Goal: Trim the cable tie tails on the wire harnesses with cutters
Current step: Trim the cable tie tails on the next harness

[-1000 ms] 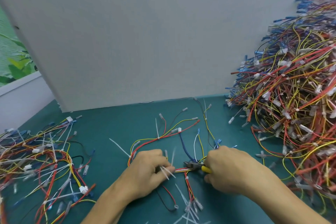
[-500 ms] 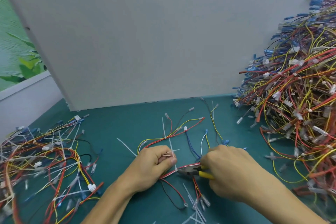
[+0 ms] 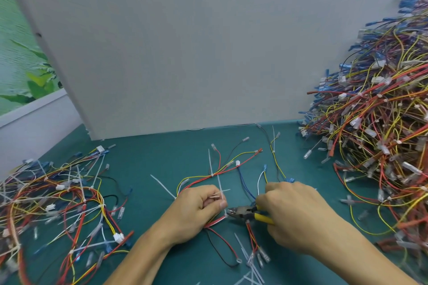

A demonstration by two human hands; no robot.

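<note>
A: Harnesses, where are they?
B: Big heap (image 3: 375, 150) at the right of the green mat (image 3: 148, 164), smaller heap (image 3: 58, 206) at the left, one harness (image 3: 231, 170) between.
A: Hands?
B: Left hand (image 3: 196, 213) curls its fingers round that harness's red wires. Right hand (image 3: 294, 217) wraps the yellow-handled cutters (image 3: 243, 211), nose just beside a white tie tail (image 3: 220, 188).

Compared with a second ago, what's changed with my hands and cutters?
The right hand brought the cutters leftward, their nose now at the harness beside the thumb of the left hand. Both hands keep their grips; the left pile and right pile lie as before.
</note>
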